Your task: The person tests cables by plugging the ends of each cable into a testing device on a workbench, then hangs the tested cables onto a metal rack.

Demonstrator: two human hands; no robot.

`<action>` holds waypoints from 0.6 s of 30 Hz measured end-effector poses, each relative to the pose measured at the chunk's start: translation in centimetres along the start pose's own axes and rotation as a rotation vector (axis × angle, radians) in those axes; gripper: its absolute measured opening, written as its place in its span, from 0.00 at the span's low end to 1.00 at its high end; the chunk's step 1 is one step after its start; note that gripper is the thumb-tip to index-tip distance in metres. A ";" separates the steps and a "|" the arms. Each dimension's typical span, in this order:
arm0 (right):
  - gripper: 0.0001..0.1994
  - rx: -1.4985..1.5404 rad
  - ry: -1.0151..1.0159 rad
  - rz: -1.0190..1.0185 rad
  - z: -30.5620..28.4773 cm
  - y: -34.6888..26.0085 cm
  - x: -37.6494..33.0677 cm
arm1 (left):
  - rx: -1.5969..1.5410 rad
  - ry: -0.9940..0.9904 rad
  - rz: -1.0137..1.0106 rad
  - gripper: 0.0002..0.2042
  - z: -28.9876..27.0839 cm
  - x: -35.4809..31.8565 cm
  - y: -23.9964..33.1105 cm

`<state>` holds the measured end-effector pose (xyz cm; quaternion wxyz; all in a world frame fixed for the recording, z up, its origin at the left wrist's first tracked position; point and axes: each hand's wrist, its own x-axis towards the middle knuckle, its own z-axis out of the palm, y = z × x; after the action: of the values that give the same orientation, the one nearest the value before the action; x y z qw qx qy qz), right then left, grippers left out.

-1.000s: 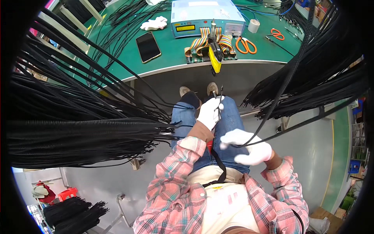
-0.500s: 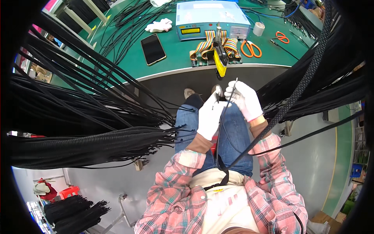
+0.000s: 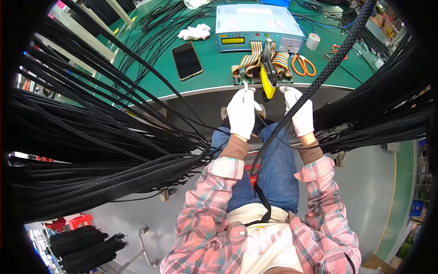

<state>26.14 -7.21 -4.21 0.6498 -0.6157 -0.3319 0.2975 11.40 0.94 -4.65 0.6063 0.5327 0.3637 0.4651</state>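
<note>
Now 2 gloved hands, L [image 3: 242, 114] & R [image 3: 300, 114], each pinching 1 thin black cable [image 3: 264, 125] end.

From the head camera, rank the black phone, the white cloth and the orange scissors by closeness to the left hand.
From the left hand:
1. Black phone, up and left on the green bench.
2. Orange scissors, up and right, past the ribbon cables.
3. White cloth, farthest, beyond the phone.
</note>
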 end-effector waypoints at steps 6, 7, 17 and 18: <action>0.13 -0.149 -0.033 -0.004 -0.3 0.6 0.4 | 0.111 0.097 0.083 0.10 0.0 0.7 -0.8; 0.13 -0.195 -0.034 -0.018 -0.4 0.8 0.4 | 0.159 0.109 0.096 0.10 0.0 0.8 -0.9; 0.10 -0.458 0.013 -0.245 0.2 1.1 0.1 | 0.325 0.148 0.149 0.11 -0.4 1.0 -2.5; 0.09 -0.462 0.015 -0.246 0.3 1.0 0.1 | 0.337 0.151 0.153 0.11 -0.4 1.1 -2.5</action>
<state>26.03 -6.86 -5.22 0.5256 -0.7050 -0.4586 0.1283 11.77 2.08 -7.12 0.4424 0.6162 0.4394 0.4811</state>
